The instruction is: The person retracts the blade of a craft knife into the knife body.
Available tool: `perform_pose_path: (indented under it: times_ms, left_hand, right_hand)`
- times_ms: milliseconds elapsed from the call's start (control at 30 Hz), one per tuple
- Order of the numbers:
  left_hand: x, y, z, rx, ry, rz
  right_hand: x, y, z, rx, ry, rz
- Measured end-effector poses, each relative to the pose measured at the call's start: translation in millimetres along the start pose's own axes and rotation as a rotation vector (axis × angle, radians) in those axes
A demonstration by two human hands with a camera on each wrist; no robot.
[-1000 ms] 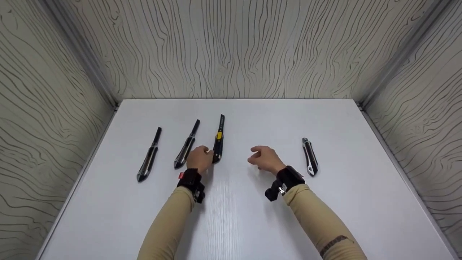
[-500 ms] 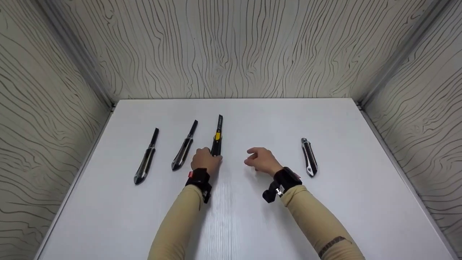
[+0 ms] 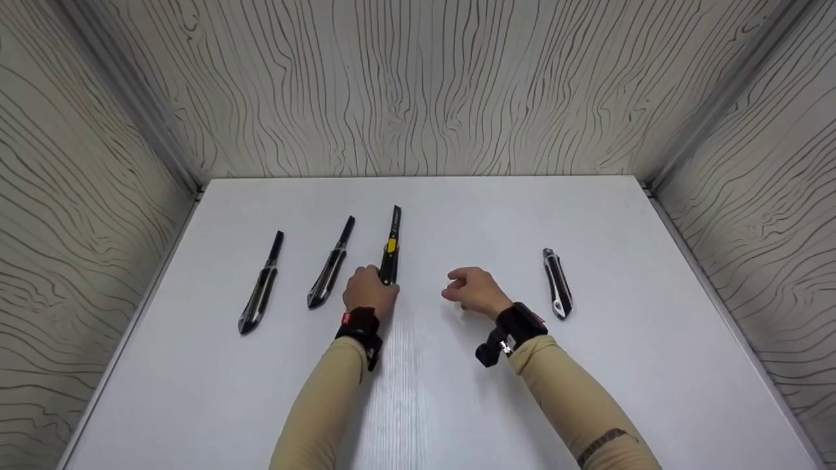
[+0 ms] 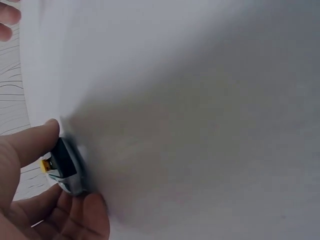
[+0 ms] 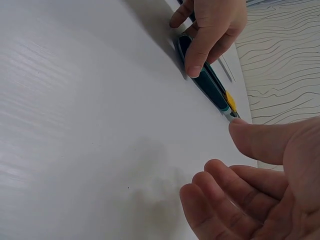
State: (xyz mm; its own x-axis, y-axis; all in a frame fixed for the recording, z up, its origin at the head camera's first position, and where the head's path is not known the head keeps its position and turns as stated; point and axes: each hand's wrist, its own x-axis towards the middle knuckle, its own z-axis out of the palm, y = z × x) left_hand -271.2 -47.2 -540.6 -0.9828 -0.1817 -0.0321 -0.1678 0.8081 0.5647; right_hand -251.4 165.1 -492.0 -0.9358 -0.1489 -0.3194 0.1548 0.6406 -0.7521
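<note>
A black utility knife [image 3: 390,261] with a yellow slider and its dark blade out lies left of centre, blade end toward the back wall. My left hand [image 3: 370,290] grips the rear end of its handle, thumb on one side and fingers on the other. The left wrist view shows the butt of this knife [image 4: 66,162] between thumb and fingers. To the right, my right hand [image 3: 480,292] holds nothing; its fingers are loosely bent over the white table, and in the right wrist view the thumb [image 5: 260,142] stands apart from the fingertips.
Two silver-and-black utility knives, one nearer [image 3: 328,274] and one farther left [image 3: 260,294], lie with dark blades out. Another such knife [image 3: 558,284], no blade showing, lies right of my right hand. Wood-patterned walls [image 3: 418,91] surround the white table [image 3: 418,405].
My left hand has shifted right from beside the yellow-slider utility knife and taken hold of its rear end. The right hand stays about where it was.
</note>
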Motion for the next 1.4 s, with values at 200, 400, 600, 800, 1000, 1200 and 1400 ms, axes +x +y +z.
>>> perform_pose_path:
  times_ms: [200,400,600,800,1000,1200,1400]
  left_hand:
    - [-0.8,-3.3,-1.4,-0.044,0.022,0.008]
    - [-0.6,-6.0,0.1,-0.059,0.047,0.024]
    - [-1.3,-7.4,2.0,-0.055,0.092,0.05]
    - [-5.5,0.2,-3.4,-0.087,0.093,0.048]
    - [-8.6,10.4,-11.3,-0.091,0.088,0.065]
    - [-14.3,18.8,-18.9,-0.104,0.083,0.079]
    - [-24.7,27.4,-22.8,-0.09,0.07,0.093]
  right_hand:
    - [-0.5,1.8,0.0,0.002,-0.003,-0.005]
    - [-3.5,1.5,-0.8,0.029,-0.014,-0.001]
    - [-5.0,1.3,0.3,0.037,-0.012,0.005]
    - [-4.5,1.7,0.6,0.027,-0.009,0.003]
    - [-6.3,0.2,-2.2,0.026,-0.011,-0.021]
    - [-7.5,-1.8,-5.2,0.025,0.008,-0.026]
    - [-7.8,-7.0,-8.9,0.037,-0.003,-0.008]
